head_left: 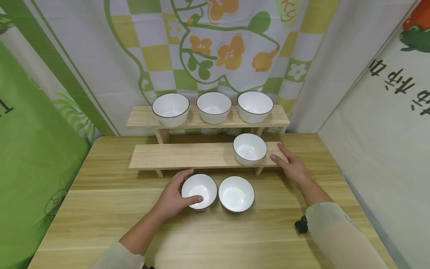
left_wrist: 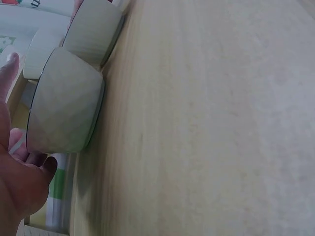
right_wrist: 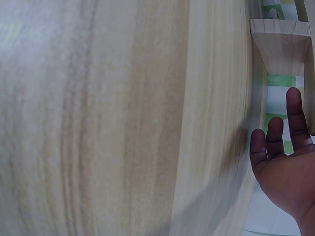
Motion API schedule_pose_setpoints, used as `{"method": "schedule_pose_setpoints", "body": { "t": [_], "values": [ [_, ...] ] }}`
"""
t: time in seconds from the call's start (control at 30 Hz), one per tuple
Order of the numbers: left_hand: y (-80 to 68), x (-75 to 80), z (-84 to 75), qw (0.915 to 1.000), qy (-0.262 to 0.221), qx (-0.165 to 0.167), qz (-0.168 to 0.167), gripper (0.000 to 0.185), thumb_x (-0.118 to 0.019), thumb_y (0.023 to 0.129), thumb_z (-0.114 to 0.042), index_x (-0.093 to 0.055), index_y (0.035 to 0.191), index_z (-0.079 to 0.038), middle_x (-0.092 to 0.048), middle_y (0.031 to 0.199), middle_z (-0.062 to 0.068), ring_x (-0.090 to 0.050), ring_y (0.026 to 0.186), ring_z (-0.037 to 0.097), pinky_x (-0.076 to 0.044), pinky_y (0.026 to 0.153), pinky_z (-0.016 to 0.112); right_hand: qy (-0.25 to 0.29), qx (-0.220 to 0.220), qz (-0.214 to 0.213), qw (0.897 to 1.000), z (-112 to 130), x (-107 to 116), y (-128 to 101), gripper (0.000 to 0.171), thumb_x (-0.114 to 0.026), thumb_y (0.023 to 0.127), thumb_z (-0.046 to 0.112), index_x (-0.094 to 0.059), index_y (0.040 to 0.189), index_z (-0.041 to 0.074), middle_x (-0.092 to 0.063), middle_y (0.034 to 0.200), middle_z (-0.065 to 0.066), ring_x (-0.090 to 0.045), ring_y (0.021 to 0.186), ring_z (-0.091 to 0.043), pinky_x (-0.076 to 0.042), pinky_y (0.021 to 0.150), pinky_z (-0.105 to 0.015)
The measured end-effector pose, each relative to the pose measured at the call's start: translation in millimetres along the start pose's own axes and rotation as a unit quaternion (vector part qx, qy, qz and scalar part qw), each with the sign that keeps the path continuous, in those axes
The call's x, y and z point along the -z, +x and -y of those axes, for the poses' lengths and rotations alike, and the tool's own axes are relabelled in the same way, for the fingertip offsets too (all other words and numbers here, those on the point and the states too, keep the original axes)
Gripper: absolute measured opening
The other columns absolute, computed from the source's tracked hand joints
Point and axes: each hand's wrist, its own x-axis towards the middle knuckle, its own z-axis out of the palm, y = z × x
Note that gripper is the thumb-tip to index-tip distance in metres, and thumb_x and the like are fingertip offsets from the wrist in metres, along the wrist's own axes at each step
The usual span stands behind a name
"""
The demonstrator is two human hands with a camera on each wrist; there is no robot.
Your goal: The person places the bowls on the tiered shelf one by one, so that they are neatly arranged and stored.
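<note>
The left hand (head_left: 173,200) is curled round a white bowl (head_left: 199,191), thumb hooked over the near rim and fingers round the far side, gripping it where it stands on the wooden table (head_left: 100,209), near the middle and just in front of the lower shelf (head_left: 181,155). A second bowl (head_left: 236,193) sits right beside it, nearly touching. The right hand (head_left: 291,166) lies loose and flat, fingers straight, on the right end of that lower shelf, just beside the shelf bowl (head_left: 250,148), holding nothing. Three more bowls (head_left: 213,107) line the upper shelf (head_left: 141,117). Behind hangs a flowered checked curtain (head_left: 215,45), with a green cloth (head_left: 30,149) along the left edge.
</note>
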Motion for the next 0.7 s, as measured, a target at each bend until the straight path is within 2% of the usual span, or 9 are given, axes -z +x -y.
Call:
{"method": "schedule_pose_setpoints", "body": {
  "t": [0.13,0.37,0.7],
  "values": [
    [-3.2,-0.5,4.1,0.9995,0.027,0.017,0.007,0.107,-0.099,0.066,-0.045,-0.045,0.155,-0.022,-0.043,0.158,0.003,-0.041,0.145,0.031,-0.034,0.116,0.053,0.002,-0.002,0.0,1.0,-1.1,-0.4,0.9,0.09,-0.058,0.094,0.072,-0.018,0.166,0.035,-0.007,0.173,-0.008,-0.005,0.157,-0.043,-0.012,0.123,-0.063],
    [-5.7,-0.7,5.6,0.9972,0.061,0.029,0.032,0.131,-0.103,0.056,-0.048,-0.033,0.162,-0.018,-0.036,0.163,0.01,-0.04,0.145,0.035,-0.033,0.116,0.055,-0.009,-0.005,-0.002,1.0,-2.5,-0.3,2.1,0.091,-0.057,0.093,0.074,-0.018,0.166,0.036,-0.009,0.172,-0.012,-0.007,0.156,-0.044,-0.013,0.122,-0.064],
    [-6.0,-1.1,9.8,0.9946,0.071,0.033,0.067,0.144,-0.105,0.052,-0.043,-0.021,0.166,-0.015,-0.03,0.165,0.015,-0.039,0.145,0.038,-0.032,0.117,0.06,-0.011,-0.004,-0.002,1.0,-1.8,-0.1,1.9,0.088,-0.058,0.096,0.07,-0.018,0.166,0.035,-0.009,0.172,-0.014,-0.008,0.156,-0.045,-0.014,0.122,-0.064]
  ]
}}
